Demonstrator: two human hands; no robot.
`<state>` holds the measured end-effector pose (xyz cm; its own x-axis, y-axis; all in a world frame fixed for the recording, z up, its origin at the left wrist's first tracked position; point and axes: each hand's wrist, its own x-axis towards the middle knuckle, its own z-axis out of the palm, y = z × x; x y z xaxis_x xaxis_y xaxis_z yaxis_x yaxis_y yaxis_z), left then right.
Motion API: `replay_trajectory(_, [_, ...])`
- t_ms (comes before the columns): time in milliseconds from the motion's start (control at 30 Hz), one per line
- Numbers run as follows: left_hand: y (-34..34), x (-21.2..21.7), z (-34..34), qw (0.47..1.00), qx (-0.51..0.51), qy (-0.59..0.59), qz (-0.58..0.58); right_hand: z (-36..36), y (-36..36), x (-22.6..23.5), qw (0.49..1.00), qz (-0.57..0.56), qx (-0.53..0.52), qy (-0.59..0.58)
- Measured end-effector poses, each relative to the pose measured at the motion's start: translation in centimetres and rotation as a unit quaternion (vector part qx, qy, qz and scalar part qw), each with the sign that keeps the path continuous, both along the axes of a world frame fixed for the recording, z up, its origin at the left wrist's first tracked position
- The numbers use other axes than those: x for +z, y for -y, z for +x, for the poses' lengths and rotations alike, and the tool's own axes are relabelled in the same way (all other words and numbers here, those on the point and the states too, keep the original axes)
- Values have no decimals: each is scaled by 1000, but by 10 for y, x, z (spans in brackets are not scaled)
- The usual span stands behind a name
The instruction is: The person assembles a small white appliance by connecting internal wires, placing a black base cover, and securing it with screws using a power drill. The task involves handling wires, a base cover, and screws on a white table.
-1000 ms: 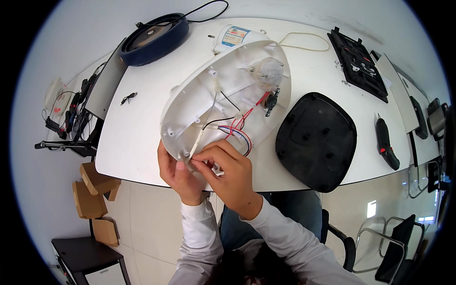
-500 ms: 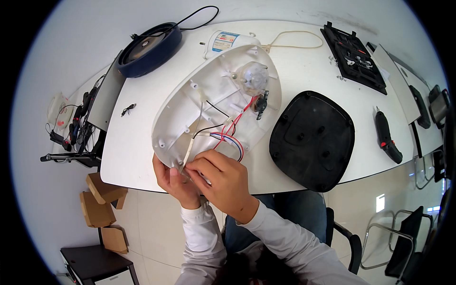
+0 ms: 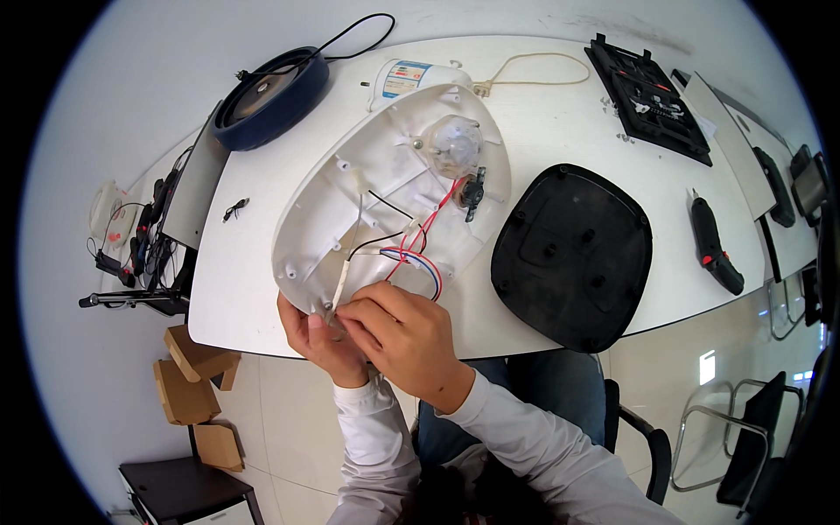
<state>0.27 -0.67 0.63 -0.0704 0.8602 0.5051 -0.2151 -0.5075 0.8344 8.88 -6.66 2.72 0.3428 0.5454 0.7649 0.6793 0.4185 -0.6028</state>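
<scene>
A white plastic housing shell lies hollow side up, tilted over the table's near edge. My left hand grips its near-left edge from below, thumb on the rim. Over that same corner, my right hand is closed, with fingertips pinching the end of a white-sleeved wire. Fingers partly hide the pinched end. Red, blue and black wires run inside the shell. Near its far end sit a clear round part and a small black component.
Right of the shell lies a black plastic cover, then a cordless screwdriver. A black tool case with loose screws beside it is far right. At the back are a blue round base and a white labelled cylinder. A short cable lies left.
The shell and both hands sit slightly further left in the picture, as the view shifts a little. Both grips look the same.
</scene>
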Motion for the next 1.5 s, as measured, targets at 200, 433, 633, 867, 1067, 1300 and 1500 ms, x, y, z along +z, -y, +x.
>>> replay_trajectory(200, [-1, -3, -1, 1000, -4, 15, -4, 0, 1, -1, 1000, 3, -1, 2])
replay_trajectory(433, [3, -1, 2, 999, 41, -18, 1, 1, 1, -1, 1000, 8, 3, 3])
replay_trajectory(633, [12, 13, 16, 996, 88, -10, 8, 1, -2, -5, 1000, 20, 5, 14])
replay_trajectory(867, [12, 23, 22, 993, 118, 18, 6, 2, 6, -7, 1000, -3, 16, 17])
replay_trajectory(1067, [5, 10, 15, 990, 139, 22, 10, 35, 27, 17, 997, 13, -4, -78])
replay_trajectory(1300, [4, 10, 15, 983, 181, -5, 9, 97, 11, 62, 987, 47, -135, -70])
replay_trajectory(1500, [3, 7, 12, 988, 154, 3, 24, 101, -1, 54, 990, 15, -127, -53])
